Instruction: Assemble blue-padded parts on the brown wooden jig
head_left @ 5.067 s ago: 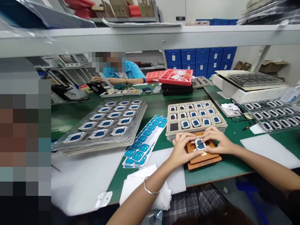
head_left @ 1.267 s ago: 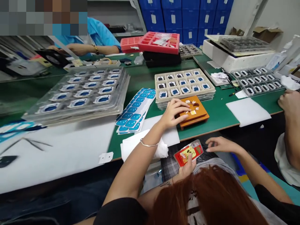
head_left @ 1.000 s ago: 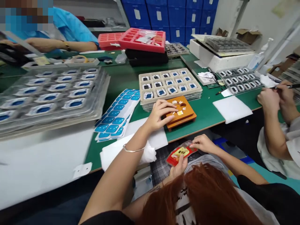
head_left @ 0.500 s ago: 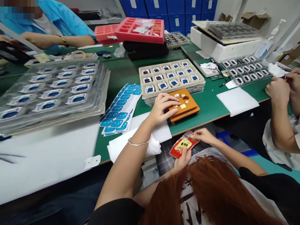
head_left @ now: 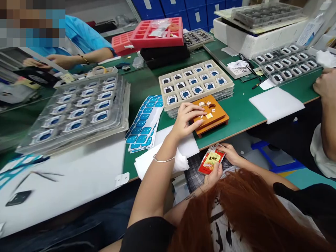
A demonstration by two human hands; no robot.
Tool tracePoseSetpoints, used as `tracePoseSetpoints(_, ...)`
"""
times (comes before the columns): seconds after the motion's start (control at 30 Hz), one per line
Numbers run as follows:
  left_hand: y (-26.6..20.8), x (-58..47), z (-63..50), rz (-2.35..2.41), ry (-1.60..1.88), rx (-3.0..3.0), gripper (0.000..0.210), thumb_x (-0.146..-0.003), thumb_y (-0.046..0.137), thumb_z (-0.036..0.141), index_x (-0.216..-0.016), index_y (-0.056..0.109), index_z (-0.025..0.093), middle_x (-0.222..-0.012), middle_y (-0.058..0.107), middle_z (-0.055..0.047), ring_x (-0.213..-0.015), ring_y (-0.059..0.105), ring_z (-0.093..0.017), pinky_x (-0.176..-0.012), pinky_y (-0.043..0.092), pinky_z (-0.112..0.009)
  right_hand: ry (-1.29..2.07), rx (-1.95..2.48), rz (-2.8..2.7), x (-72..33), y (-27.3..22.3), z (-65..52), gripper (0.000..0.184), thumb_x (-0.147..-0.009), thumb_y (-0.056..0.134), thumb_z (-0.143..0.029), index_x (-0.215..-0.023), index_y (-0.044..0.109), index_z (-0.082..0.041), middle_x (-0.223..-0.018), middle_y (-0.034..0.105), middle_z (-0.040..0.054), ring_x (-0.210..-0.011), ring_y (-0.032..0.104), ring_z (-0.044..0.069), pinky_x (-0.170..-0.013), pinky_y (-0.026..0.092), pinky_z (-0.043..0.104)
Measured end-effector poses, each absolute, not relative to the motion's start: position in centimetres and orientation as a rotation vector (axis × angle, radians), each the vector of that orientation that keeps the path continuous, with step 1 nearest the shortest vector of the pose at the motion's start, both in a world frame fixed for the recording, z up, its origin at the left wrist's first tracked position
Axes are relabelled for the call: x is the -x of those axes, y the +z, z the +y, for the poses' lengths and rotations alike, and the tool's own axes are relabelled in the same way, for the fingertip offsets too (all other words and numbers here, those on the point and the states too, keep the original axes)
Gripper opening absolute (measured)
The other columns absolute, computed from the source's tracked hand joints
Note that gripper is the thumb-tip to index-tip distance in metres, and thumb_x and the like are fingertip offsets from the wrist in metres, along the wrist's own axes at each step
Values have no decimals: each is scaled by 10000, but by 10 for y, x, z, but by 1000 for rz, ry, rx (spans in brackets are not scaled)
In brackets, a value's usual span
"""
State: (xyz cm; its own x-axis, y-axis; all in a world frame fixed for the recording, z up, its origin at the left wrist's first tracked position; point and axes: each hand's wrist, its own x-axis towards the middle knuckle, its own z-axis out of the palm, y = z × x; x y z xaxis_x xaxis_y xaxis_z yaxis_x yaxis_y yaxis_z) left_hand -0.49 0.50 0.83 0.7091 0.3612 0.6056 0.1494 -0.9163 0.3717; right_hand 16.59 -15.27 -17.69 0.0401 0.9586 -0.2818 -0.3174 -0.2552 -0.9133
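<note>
The left hand (head_left: 187,120) lies loosely spread on the orange fixture (head_left: 219,117) — above the lap (head_left: 193,175), the right hand (head_left: 231,154) pinches a red snack packet (head_left: 211,159) that a co-worker's hand (head_left: 214,175) also grips.

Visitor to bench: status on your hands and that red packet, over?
Left hand resting on orange block. Right hand gripping red packet. Another person's hand also holding it.

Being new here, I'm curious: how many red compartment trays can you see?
2: the front red tray atop the black case; the second red tray left of it, partly hidden behind. More may be hidden.
</note>
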Motion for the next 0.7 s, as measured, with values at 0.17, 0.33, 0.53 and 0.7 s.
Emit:
tracePoseSetpoints(0.17, 11, 5, 3, 446, 970, -2601, 458, -946, 440, 578, -1060, 713, 228, -1138, 683, -74, -1065, 502, -245, -1006, 370, -471, 1546, 1238, -783, -168, -169, -158, 236, -896, 753, -327, -866, 651, -116, -850, 677, 22, -755, 655, 155, -766, 566, 331)
tracePoseSetpoints(0.33, 12, 5, 0, 475, 953, -2617, 482, -950, 425, 604, -1069, 706, 230, -1150, 676, -66, -1080, 499, -235, -1010, 377, -455, 1558, 1278, -787, -170, -159, -159, 410, -640, 920, -407, -801, 674, -121, -796, 698, 36, -709, 654, 173, -726, 560, 328)
tracePoseSetpoints(0.53, 9, 5, 0, 432, 974, -2635, 475, -969, 403, 590, -1072, 687, 223, -1161, 668, -64, -1088, 508, -225, -1008, 380, -439, 1551, 1297, -743, -168, -152, -158, 561, -405, 955, -486, -750, 702, -123, -778, 713, 83, -697, 656, 239, -670, 540, 346)
tracePoseSetpoints(0.7, 9, 6, 1, 434, 991, -2628, 422, -962, 438, 566, -1072, 685, 242, -1162, 670, -43, -1085, 516, -222, -1019, 378, -442, 1543, 1309, -742, -165, -151, -157, 564, -410, 943, -474, -781, 706, -122, -810, 717, 83, -734, 659, 245, -688, 540, 350)
